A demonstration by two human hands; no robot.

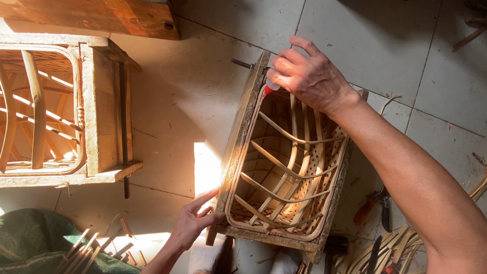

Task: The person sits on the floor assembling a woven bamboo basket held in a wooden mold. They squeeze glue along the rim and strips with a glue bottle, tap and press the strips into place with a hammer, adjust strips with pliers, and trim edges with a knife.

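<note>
The right hand (309,76) is closed around a small bottle with a red nozzle (269,88); only the nozzle end and a little of the pale body show beneath the curled fingers. The nozzle tip points down at the far left corner of the wooden frame (242,127), at or just above the woven rim; actual contact cannot be confirmed.

The left hand (195,220) is partly open, fingers extended and slightly spread, the fingertips pressed against the near left corner of the wooden frame. It grips nothing else.

The wooden frame stands on the tiled floor (375,45), roughly at its middle, tilted so its opening faces up. Inside it sits a woven cane basket (284,172), its rim following the frame's inner edge, with curved cane ribs crossing the opening.

A second wooden frame with cane work (56,109) stands at the left edge of the floor, well apart. Loose cane strips (83,248) lie at the near left corner on green cloth (25,238). More strips (385,251) and a tool with an orange handle (366,210) lie near the frame's right side.
</note>
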